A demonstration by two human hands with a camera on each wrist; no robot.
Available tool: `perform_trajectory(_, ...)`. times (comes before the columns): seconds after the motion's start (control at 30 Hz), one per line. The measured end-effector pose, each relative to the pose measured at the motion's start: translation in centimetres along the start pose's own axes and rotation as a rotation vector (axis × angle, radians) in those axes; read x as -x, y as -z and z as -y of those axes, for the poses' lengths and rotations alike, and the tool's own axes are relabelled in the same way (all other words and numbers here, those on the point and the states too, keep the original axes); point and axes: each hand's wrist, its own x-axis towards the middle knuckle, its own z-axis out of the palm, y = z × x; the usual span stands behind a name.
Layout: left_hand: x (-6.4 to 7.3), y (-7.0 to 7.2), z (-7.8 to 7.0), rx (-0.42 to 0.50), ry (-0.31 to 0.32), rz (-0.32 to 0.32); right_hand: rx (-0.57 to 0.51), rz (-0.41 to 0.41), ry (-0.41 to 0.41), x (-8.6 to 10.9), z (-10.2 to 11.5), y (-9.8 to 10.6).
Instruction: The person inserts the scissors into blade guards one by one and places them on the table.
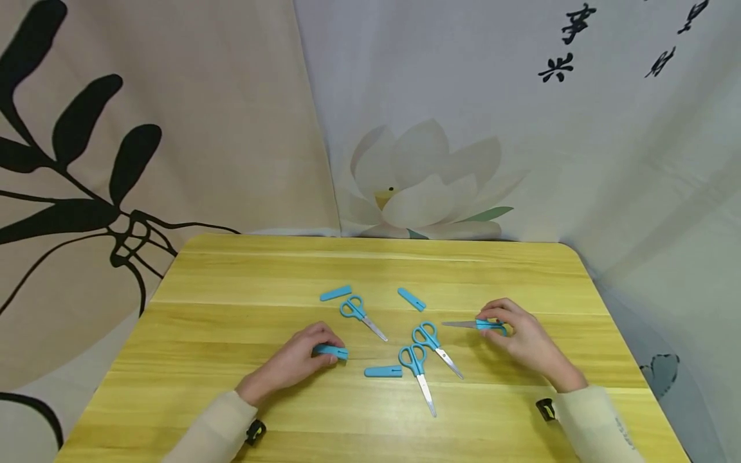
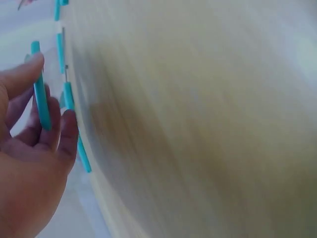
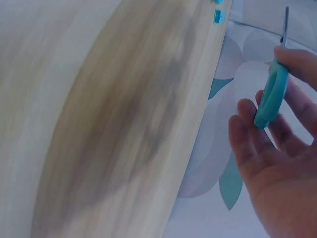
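3 loose scissors [image 1: 362,314] [image 1: 434,343] [image 1: 418,368] between hands [image 1: 298,359] [image 1: 528,339].

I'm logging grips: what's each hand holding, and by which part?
The left hand holds a blue blade cover around its body, slotted end sticking out; the right hand holds scissors by the handles, blades free.

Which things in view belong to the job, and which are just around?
Job:
blue cap in the left hand
bare-bladed scissors in the right hand
likely also three loose scissors, three loose caps, matching those held

Just around:
table, as work surface
printed curtain behind it
black wrist devices
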Motion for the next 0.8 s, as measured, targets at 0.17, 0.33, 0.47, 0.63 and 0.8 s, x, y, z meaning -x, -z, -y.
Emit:
perform_trajectory(0.17,-0.6,-0.6,-1.0,0.0,0.031,-0.104,-0.017,-0.042,0.04,-0.1,1.0,-0.7)
perform_trajectory(0.33,-1.0,-1.2,-2.0,0.007,0.067,-0.185,-0.029,-0.075,0.068,-0.3,2.2,-1.4)
perform_trajectory(0.47,-1.1,-1.5,-2.8,0.005,0.069,-0.237,-0.04,-0.105,0.097,-0.5,3.0,-1.9)
perform_trajectory(0.63,-1.0,-1.8,-3.6,-0.013,0.055,-0.288,-0.056,-0.12,0.123,-0.6,3.9,-2.4)
perform_trajectory(0.8,-1.2,-2.1,-4.0,-0.007,0.039,-0.319,-0.064,-0.135,0.17,-0.7,4.9,-2.9)
